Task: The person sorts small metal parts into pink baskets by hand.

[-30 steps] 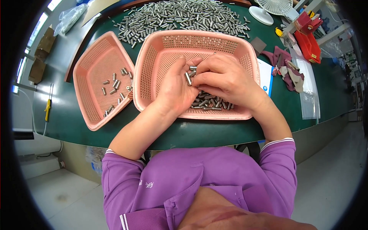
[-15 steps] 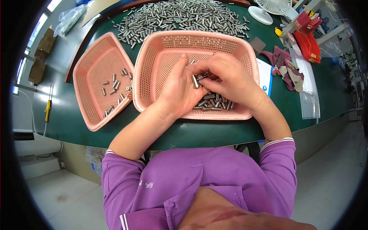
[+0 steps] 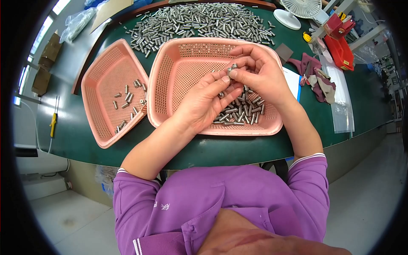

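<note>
Over the larger pink basket [image 3: 159, 80] my two hands meet, fingertips close together. My right hand [image 3: 267, 78] pinches a few small metal cylinders [image 3: 232, 68] between thumb and fingers, their ends pointing up. My left hand [image 3: 204, 100] is curled palm up beneath them, its thumb against its fingers; another metal cylinder [image 3: 222, 94] shows among those fingers. How many pieces lie inside the hands is hidden. Below, a heap of loose metal cylinders [image 3: 242, 111] covers the near right part of the basket floor.
A smaller pink basket [image 3: 91, 93] at left holds several scattered cylinders. A big pile of cylinders [image 3: 199, 21] spreads along the far side of the green table [image 3: 63, 123]. At right are a white fan [image 3: 293, 12], a red bin [image 3: 340, 53], cloths [image 3: 314, 76] and plastic bags [image 3: 342, 106].
My left hand has turned from an open palm holding cylinders to curled fingers. The right hand has lifted slightly up and right, cylinders now pinched at the fingertips. More of the heap shows below.
</note>
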Demonstrator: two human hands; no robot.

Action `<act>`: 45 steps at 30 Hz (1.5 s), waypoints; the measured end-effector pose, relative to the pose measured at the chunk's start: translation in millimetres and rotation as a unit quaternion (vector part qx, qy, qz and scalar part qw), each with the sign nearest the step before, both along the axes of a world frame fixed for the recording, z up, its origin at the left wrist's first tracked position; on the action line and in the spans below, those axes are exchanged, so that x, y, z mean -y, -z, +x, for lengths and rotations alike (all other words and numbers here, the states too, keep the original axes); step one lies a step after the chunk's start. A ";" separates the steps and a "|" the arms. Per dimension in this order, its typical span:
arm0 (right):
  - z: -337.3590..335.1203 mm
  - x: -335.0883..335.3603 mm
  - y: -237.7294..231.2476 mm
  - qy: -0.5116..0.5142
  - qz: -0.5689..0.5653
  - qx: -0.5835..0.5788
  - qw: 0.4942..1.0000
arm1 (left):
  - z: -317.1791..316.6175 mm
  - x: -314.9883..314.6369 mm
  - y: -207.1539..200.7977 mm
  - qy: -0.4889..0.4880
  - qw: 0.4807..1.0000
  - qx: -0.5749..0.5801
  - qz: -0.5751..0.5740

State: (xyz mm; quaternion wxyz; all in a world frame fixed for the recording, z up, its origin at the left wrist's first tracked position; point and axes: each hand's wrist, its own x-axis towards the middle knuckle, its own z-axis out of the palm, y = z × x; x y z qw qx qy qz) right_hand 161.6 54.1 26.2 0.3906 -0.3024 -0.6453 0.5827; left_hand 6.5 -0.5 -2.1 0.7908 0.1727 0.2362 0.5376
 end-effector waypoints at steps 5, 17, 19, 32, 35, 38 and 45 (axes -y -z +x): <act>0.1 -1.8 1.1 0.002 -0.010 0.004 1.000 | -0.3 -1.2 0.9 0.007 1.000 -0.004 -0.004; -1.0 3.4 2.6 0.021 0.146 0.102 0.984 | 1.4 3.4 -9.9 -0.037 0.997 -0.068 0.006; -2.5 2.9 7.4 0.032 0.187 0.098 0.977 | 1.3 3.0 -6.1 -0.055 0.994 -0.096 0.000; -1.5 -0.2 3.8 0.138 0.275 0.208 0.929 | -1.6 -1.1 -5.6 -0.142 0.990 -0.008 -0.015; 5.6 -6.2 17.6 0.116 0.326 0.287 0.893 | -1.0 -0.8 -6.8 -0.135 0.991 0.008 0.000; 0.3 -3.6 13.2 0.118 0.343 0.217 0.906 | 0.2 0.5 -7.1 -0.111 0.993 -0.034 0.012; -2.8 5.0 9.1 0.026 0.385 0.233 0.892 | -2.0 1.9 -2.0 -0.018 0.999 -0.026 0.043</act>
